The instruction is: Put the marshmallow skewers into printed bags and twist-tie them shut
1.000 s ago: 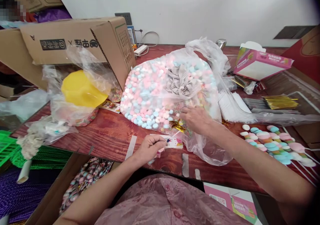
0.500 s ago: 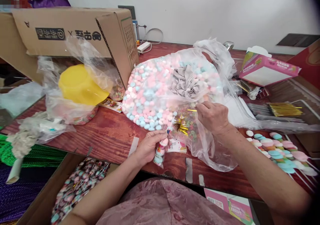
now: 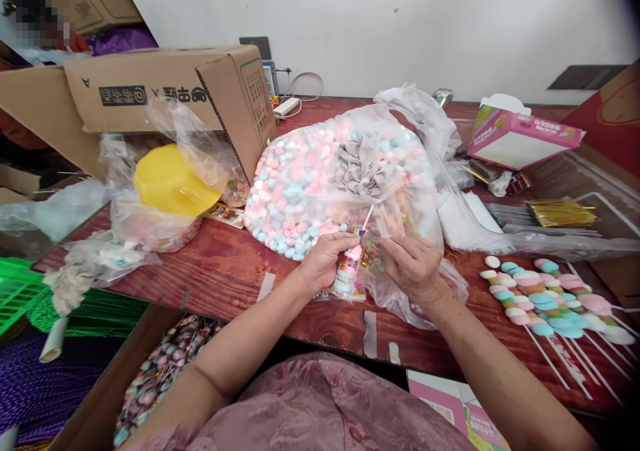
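**Wearer's body, head view**

Garment (image 3: 330, 404): pink-mauve fabric with a faint mottled floral print, slightly shiny, heavily creased; it fills the bottom centre of the view. A small round button shows on the front placket near the middle, just below the garment's upper edge.

Sleeves: none visible along either forearm; both arms are bare from the garment outward.

Left hand (image 3: 325, 261): bare, no glove, no ring or watch seen. Right hand (image 3: 413, 267): bare, no glove, no wristband seen. Fingernails short and unpainted where they show.
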`<state>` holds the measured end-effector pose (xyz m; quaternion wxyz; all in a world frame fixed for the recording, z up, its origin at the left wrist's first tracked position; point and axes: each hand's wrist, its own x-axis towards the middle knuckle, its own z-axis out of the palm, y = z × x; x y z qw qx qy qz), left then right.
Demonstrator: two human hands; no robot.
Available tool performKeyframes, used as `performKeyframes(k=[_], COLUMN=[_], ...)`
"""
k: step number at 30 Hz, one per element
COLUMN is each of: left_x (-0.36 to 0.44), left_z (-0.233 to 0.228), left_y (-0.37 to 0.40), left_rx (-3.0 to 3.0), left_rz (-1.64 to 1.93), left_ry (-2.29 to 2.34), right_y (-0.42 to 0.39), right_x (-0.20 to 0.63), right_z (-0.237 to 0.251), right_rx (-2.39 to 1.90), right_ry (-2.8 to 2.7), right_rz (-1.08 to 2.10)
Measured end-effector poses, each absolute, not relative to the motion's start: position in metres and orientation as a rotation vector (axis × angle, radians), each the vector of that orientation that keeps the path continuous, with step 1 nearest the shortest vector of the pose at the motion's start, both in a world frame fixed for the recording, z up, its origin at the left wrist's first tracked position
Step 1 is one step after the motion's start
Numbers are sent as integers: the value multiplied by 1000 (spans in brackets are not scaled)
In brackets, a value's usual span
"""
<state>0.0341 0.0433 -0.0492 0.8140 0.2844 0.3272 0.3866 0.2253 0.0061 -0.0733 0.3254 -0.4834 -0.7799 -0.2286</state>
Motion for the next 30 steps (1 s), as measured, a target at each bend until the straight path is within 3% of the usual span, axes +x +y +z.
performKeyframes(k=[8,16,20,26,30], left_x=[45,43,33,21,12], left_z=[-49,-49,-50,-40,-37], left_y=[41,42,40,20,7], left_rx=[640,714,872,924,945], left_rz=[822,874,823,792,788], left_ry=[724,783,792,721,759], right_y=[12,16,13,7,-2], right_x=[230,226,223,212,201], right_z=[-78,-64,-40,-26,-34], right_rx=[-1268,-1407,-1281,-1134,-1122], right_ry=[-2001,-1984,-1807,-1755,-1600], right_rz=[-593,-387,37,1053,1229])
